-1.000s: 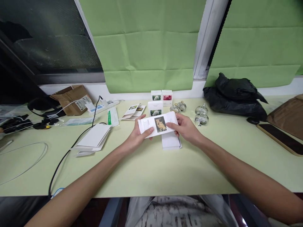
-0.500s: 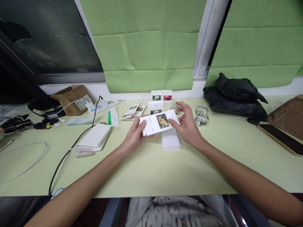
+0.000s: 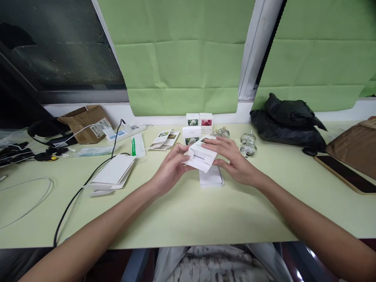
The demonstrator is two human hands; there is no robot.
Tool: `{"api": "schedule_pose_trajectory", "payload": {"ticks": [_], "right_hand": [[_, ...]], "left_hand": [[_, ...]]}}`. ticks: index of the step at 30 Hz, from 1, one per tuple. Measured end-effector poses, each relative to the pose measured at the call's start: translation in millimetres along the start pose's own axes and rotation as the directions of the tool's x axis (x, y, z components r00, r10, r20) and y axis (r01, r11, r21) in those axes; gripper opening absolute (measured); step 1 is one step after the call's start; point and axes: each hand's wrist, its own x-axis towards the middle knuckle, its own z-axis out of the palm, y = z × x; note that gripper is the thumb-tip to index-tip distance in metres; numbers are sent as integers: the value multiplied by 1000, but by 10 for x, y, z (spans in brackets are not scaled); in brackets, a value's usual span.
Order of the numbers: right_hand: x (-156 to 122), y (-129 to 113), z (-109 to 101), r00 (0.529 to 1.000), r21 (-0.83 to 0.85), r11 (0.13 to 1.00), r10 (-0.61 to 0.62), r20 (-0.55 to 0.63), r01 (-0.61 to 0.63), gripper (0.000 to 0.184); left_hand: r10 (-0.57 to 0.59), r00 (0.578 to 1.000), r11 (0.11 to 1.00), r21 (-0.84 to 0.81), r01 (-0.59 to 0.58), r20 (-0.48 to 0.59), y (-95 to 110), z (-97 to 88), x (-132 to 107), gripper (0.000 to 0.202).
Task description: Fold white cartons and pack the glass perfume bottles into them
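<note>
A white paper box (image 3: 202,156) with a flower picture is between my hands, tilted, its slotted end turned towards me. My left hand (image 3: 168,168) pinches its left edge between thumb and fingers. Across the top and right side lie the fingers of my right hand (image 3: 233,158), with the thumb lower down, gripping it. Directly below rests another plain white box or folded piece (image 3: 210,179). Behind stand small boxes with flower pictures: a white-flower box (image 3: 192,119), a red-flower box (image 3: 206,122) and a nearer box (image 3: 191,134), partly covered by the held one.
Shiny glass ornaments (image 3: 248,144) stand right of my hands. Left lie flat white cardboard pieces (image 3: 113,172), picture-printed pieces (image 3: 164,140) and a black cable (image 3: 76,196). A black plastic bag (image 3: 288,123) and a phone (image 3: 346,174) are at the right, a brown carton (image 3: 85,125) back left.
The held box has gone from flattened, with its yellow-flower face showing, to opened out and turned, end towards me. My right hand has moved from its right edge to over its top.
</note>
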Motion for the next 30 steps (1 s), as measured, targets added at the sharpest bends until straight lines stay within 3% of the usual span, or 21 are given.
{"api": "schedule_pose_trajectory", "payload": {"ticks": [5, 11, 15, 17, 21, 24, 27, 30], "right_hand": [[-6, -52, -21, 997, 332, 943, 50, -67, -25, 48], [-27, -143, -42, 986, 454, 883, 158, -51, -118, 50], [-61, -170, -31, 989, 442, 889, 148, -29, -120, 49], [-76, -160, -9, 993, 420, 903, 113, -24, -93, 49], [-92, -132, 32, 998, 324, 946, 40, -47, -22, 48], [-87, -157, 47, 988, 217, 976, 52, -144, -19, 46], [-69, -202, 84, 969, 206, 979, 50, -240, 1, 43], [-54, -216, 164, 951, 219, 975, 40, -307, 30, 37]], "left_hand": [[112, 989, 994, -11, -111, 99, 52, 134, 80, 26], [149, 986, 989, 0, -149, 76, -65, 161, 48, 33], [243, 967, 960, 120, -251, 80, -154, 172, -9, 25], [314, 946, 923, 206, -325, 84, -184, 177, -31, 38], [416, 896, 786, 433, -441, 156, -220, 154, -45, 42], [468, 872, 697, 548, -463, 142, -228, 126, -40, 40], [474, 875, 694, 569, -440, 99, -224, 126, -44, 41], [424, 900, 753, 511, -414, 104, -213, 151, -64, 40]]}}
